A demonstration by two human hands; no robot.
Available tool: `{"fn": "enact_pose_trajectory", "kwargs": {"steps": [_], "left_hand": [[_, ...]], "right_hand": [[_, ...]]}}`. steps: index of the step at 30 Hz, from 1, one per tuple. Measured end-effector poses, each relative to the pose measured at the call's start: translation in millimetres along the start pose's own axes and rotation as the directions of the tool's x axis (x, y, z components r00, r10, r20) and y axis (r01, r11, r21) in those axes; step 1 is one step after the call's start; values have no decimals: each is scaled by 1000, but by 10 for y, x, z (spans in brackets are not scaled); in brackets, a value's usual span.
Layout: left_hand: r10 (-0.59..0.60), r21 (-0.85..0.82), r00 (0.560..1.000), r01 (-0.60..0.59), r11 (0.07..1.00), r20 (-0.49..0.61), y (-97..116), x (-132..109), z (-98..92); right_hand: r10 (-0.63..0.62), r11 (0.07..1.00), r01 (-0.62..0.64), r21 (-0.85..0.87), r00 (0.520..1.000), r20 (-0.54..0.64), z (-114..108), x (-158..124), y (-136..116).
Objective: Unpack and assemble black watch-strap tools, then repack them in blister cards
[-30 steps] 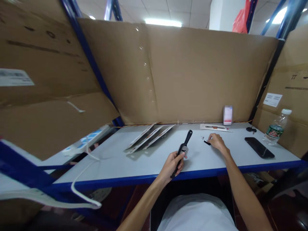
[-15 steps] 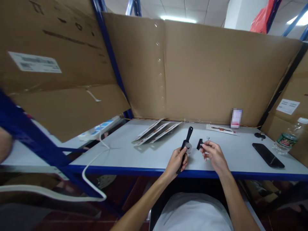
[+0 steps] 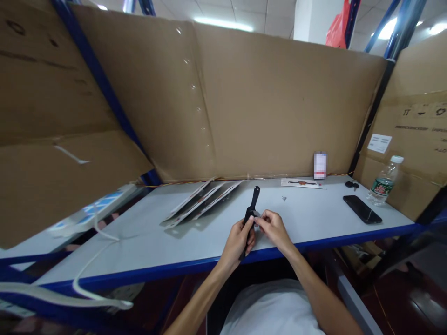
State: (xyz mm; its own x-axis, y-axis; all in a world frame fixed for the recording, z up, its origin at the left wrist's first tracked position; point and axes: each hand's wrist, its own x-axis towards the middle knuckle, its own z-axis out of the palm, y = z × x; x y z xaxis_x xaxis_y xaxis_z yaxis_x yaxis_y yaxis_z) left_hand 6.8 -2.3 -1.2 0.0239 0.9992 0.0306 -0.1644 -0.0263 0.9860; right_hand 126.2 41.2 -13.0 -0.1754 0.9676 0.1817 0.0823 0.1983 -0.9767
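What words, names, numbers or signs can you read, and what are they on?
"TT"-shaped sign: right cardboard wall
Arrows sign, maybe recycling: same wall
Print line there: too blurred
White sticker: too small
Bottle label: too blurred
Upright screen: blurred out
Flat card, leaning cards: too small
Left cardboard wall: marks too blurred
Black tool: none I can see

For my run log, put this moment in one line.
left hand: grips black tool | right hand: at tool's middle | small metal hardware: on table | black phone: lying by bottle
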Motion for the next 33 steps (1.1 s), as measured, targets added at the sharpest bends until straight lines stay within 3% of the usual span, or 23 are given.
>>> {"fn": "enact_pose_trajectory", "kwargs": {"steps": [3,6,9,13,33], "left_hand": [[-9,-3,1000,9,1000,25,2,-3,-11],[1,-17,1000,-1,1000,21,-4,-11,-22],[-7,-13,1000,7,1000,22,-14,-16,-38],[-23,12,998,23,1000,65,-39,-6,-63],[18,19,998,-19,1000,60,-15,-65,-21]], "right_hand": [[-39,999,39,-6,999,-5,6,-33,-15],[-157,987,156,-27,986,-51,-4,-131,-63],[-288,946,278,-168,957,-37,-45,-247,-105],[-369,873,344,-345,929,-9,-105,-328,-72],[-439,836,408,-368,898,-2,-131,-373,15]]}}
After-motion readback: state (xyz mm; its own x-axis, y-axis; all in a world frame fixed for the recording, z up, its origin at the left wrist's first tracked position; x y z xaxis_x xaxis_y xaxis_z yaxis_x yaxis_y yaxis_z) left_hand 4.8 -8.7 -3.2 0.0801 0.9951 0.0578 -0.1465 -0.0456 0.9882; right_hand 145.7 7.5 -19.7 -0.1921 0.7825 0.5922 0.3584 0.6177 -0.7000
